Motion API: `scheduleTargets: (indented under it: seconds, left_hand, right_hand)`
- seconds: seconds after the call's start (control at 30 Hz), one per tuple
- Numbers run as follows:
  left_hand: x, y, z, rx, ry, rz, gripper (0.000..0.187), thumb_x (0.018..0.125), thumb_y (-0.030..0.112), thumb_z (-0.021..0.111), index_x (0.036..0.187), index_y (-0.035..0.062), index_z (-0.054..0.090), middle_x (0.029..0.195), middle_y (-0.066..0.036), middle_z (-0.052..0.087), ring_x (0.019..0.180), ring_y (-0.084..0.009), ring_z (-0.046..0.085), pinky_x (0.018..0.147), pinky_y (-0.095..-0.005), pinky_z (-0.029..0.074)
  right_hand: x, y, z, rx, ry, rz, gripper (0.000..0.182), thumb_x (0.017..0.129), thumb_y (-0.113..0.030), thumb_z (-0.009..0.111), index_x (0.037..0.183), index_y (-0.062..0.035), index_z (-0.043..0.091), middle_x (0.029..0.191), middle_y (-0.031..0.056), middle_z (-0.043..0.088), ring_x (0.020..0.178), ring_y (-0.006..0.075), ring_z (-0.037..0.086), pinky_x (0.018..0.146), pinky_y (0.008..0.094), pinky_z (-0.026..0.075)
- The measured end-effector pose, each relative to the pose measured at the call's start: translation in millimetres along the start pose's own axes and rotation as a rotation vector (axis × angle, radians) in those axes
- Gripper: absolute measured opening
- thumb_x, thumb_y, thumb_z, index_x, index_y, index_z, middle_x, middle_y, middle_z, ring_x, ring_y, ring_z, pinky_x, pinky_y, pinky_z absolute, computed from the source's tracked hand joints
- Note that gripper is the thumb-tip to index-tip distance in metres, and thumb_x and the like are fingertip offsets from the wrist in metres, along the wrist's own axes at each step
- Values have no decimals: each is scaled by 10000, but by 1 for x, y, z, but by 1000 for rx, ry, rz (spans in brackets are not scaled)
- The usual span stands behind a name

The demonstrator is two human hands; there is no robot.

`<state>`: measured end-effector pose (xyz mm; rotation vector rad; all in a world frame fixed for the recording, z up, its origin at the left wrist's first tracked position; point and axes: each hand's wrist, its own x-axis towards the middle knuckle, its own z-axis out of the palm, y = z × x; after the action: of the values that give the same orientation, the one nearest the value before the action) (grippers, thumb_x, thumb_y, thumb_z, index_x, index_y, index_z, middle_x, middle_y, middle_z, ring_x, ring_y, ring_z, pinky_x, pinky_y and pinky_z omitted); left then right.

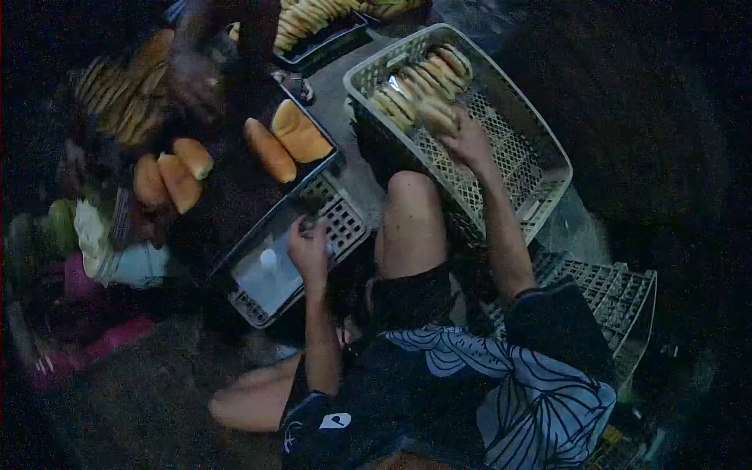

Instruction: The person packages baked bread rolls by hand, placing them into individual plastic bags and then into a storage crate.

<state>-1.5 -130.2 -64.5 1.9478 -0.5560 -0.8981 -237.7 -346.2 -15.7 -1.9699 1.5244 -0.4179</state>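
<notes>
Crushing looks the main risk: right hand clamps a soft bun at the row's end, near the crate's far corner; left hand, fingers curled, grip unclear, rests on the small crate's edge.

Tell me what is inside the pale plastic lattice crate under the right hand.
The pale plastic lattice crate holds a row of golden bread rolls at its far end. The right hand covers one roll; the remaining floor shows bare lattice.
</notes>
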Motion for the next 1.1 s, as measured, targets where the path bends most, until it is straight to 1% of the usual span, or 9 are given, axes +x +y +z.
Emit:
scheduleTargets:
  seconds: [0.07,0.33,0.4,0.47,0.57,0.9,0.97,1.03,1.1]
  left_hand:
    - [20,-40,4,420,322,-64,442,657,234,695,969,-9,499,854,-148,538,795,-289,531,690,-376,412]
    - [43,-114,2,438,364,85,190,779,164,558,782,-25,581,786,-128,561,693,-263,541,617,-368,412]
    - [32,-111,-15,180,278,104,203,796,175,545,825,-22,582,798,-110,567,697,-216,543,619,-331,418]
    - [11,-87,-45,44,106,30,249,835,199,510,943,-15,576,834,-61,571,747,-102,526,655,-230,418]
    - [-19,-45,-58,-392,-86,-63,251,828,180,521,979,-16,564,880,-65,577,770,-97,523,688,-211,412]
    - [-64,-15,-38,60,-57,191,129,689,48,606,813,27,633,783,-94,604,693,-182,572,643,-273,447]
    - [-64,-2,-33,16,-31,231,122,685,32,593,796,49,640,774,-95,574,727,-212,563,648,-273,446]
    - [-66,2,-31,21,187,354,137,658,-18,596,786,22,625,771,-62,550,760,-189,549,694,-258,426]
    - [-77,21,-33,47,187,370,96,670,-11,595,756,18,627,778,-71,532,762,-190,531,709,-255,419]
  right_hand:
    - [16,43,20,-124,-189,132,576,671,-289,628,1142,-31,422,996,163,556,919,254,538,779,320,417]
    - [63,145,133,-133,-202,-29,504,837,-412,361,1127,-3,415,1158,221,406,1091,331,385,913,384,300]
    - [43,91,103,-355,171,-251,491,793,-367,477,1109,7,429,1162,225,420,1060,348,418,901,385,324]
    - [-17,-9,78,199,120,-113,395,748,-270,536,1038,-5,495,1041,200,514,932,326,507,831,370,387]
    - [-96,-86,134,325,-721,-417,214,731,-142,525,898,-14,562,769,148,556,782,287,534,695,363,426]
    - [-165,-69,164,205,-299,-709,255,784,-139,508,1021,-48,483,629,159,550,486,310,539,405,366,420]
    - [-165,-83,161,83,-190,-468,349,807,-151,500,1125,-25,431,627,153,565,460,279,547,408,351,440]
    - [-147,-101,153,364,-563,-111,413,828,-184,474,1205,-47,374,775,155,595,620,224,594,520,325,485]
    - [-122,-106,156,1534,-942,457,443,844,-236,457,1243,-88,332,969,154,558,846,201,565,690,320,482]
